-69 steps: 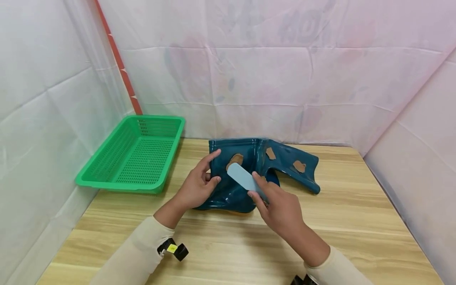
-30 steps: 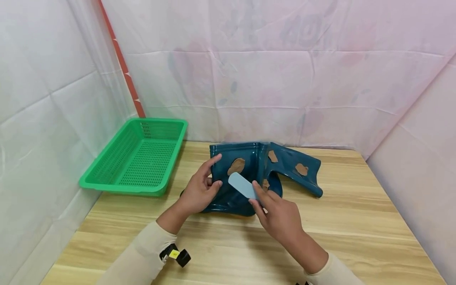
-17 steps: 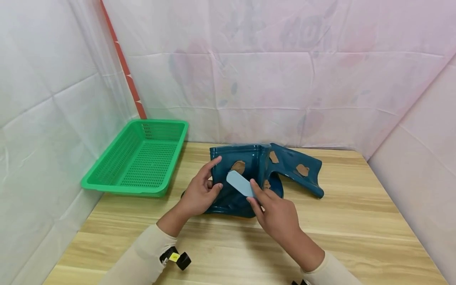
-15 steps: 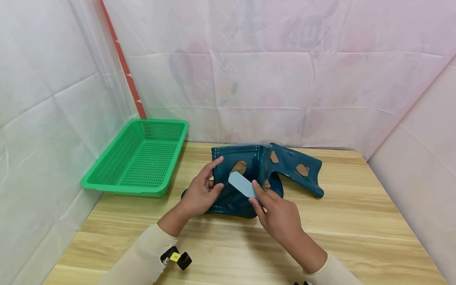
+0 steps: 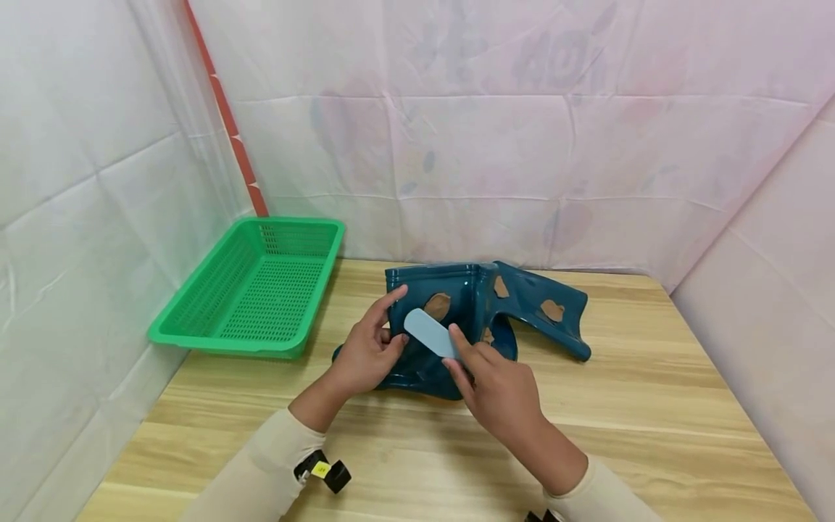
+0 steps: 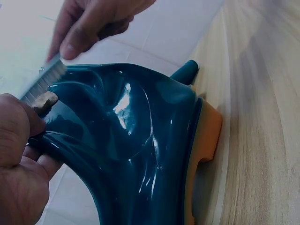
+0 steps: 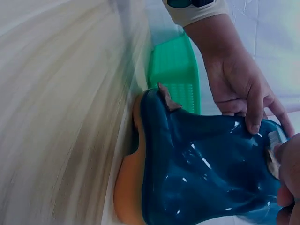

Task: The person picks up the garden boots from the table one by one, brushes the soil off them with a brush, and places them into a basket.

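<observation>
At the centre of the head view lies a glossy dark teal rubber boot (image 5: 470, 301) blotched with brown mud-coloured patches (image 5: 437, 305), its sole (image 6: 204, 140) orange. Over it sits a pale blue oblong brush (image 5: 427, 335) with whitish bristles. At left a bright green perforated plastic basket (image 5: 251, 290) rests on the light, streaky-grained wooden table (image 5: 652, 420), before white-pink sheeting with a red stripe (image 5: 225, 116) at upper left.

We wear a long-sleeved cream knit top whose ribbed cuffs (image 5: 306, 438) end at the wrists, leaving our bare left hand (image 5: 361, 357) and bare right hand (image 5: 499, 395) uncovered. A small black wrist-mounted camera with a yellow sticker (image 5: 324, 473) sits strapped under our left cuff. The edge of a matching black device (image 5: 538, 516) shows by our right cuff.
</observation>
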The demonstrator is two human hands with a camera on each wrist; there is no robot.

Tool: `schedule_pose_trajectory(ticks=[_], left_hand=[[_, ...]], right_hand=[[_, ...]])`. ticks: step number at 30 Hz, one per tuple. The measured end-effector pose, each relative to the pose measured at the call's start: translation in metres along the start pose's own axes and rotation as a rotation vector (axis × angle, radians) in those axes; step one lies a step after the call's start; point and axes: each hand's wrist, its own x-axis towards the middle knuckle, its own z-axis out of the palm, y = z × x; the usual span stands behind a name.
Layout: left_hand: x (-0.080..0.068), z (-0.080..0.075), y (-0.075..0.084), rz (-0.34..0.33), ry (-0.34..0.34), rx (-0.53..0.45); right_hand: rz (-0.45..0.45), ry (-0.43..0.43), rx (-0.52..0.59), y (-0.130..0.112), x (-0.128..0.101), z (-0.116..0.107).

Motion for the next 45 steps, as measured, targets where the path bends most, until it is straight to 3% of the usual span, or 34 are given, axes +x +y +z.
schedule_pose_trajectory(ticks=[4, 13, 19, 22, 27, 33, 39, 42, 45], left_hand=[[-0.001, 0.000, 0.000, 0.001, 0.009, -0.006], [0.000, 0.000, 0.001, -0.007, 0.009, -0.014], [0.000, -0.001, 0.002, -0.006, 0.023, -0.009], [-0.001, -0.002, 0.002, -0.003, 0.036, -0.004], [-0.003, -0.002, 0.001, -0.010, 0.039, -0.026], [-0.002, 0.000, 0.000, -0.003, 0.022, -0.033], [-0.003, 0.000, 0.001, -0.015, 0.034, -0.014], [-0.003, 0.000, 0.002, -0.019, 0.040, -0.011], [-0.004, 0.000, 0.002, -0.032, 0.041, -0.018]], right_hand=[[0.053, -0.066, -0.020, 0.005, -0.003, -0.001], [0.127, -0.080, -0.010, 0.013, -0.017, -0.007], [0.016, 0.025, 0.043, 0.003, -0.008, -0.004], [-0.021, 0.020, 0.029, -0.001, 0.000, -0.001], [0.023, -0.035, 0.003, 0.004, -0.001, 0.001], [0.079, -0.005, -0.006, 0.016, -0.011, -0.005], [0.014, 0.051, 0.022, 0.008, -0.009, -0.003], [-0.012, 0.046, 0.008, 0.001, -0.003, 0.001], [0.017, 0.011, -0.005, -0.001, -0.001, 0.001]])
